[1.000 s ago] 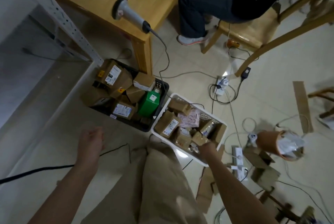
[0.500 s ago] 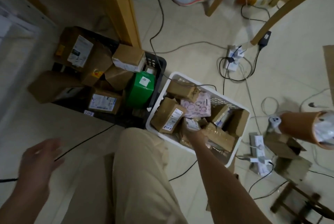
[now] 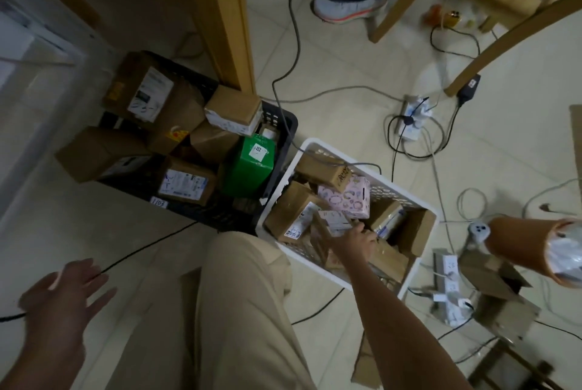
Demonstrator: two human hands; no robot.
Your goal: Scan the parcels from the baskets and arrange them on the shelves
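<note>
Right hand [image 3: 348,243]: my fingers [image 3: 358,229] are down among the parcels in the white basket [image 3: 393,192], right of frame centre, against a small white-labelled parcel [image 3: 335,221]. The back of the hand hides the contact, so I cannot tell whether they are closed on it.

Left hand [image 3: 59,304]: lower left of frame, fingers spread, holding nothing, above the floor.

Surroundings: the labelled parcel sits wedged between a pink box [image 3: 346,200] above it and brown cartons on either side. A grey cable [image 3: 318,158] lies across the basket's upper-left rim. The black basket [image 3: 283,125] touches the white one on its left, piled above its rim, with a green box [image 3: 252,166] at its near corner. The shelf frame [image 3: 41,40] is blurred at upper left. No scanner is in view.

Risks, in my judgement:
- A one-handed lift from a tight pack may drag neighbouring cartons up, or the parcel may slip.
- The draped cable could snag a rising parcel.
- The label may face away, so the parcel would need turning before it can be scanned.
</note>
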